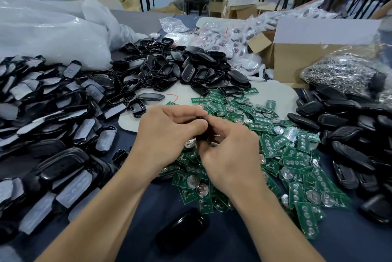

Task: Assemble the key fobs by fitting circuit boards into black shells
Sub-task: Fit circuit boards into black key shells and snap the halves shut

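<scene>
Your left hand and right hand both pinch one black shell, thumbs on top for press-fit. Held over board pile, so short reach. Board seated? Can't tell, fingers cover it.

shells left, behind, right; circuit boards centre; box behind right

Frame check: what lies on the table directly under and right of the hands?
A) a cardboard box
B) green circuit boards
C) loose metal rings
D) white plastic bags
B: green circuit boards spread under and right of the left hand and right hand, which grip a black shell; the metal rings sit bagged far right.
</scene>
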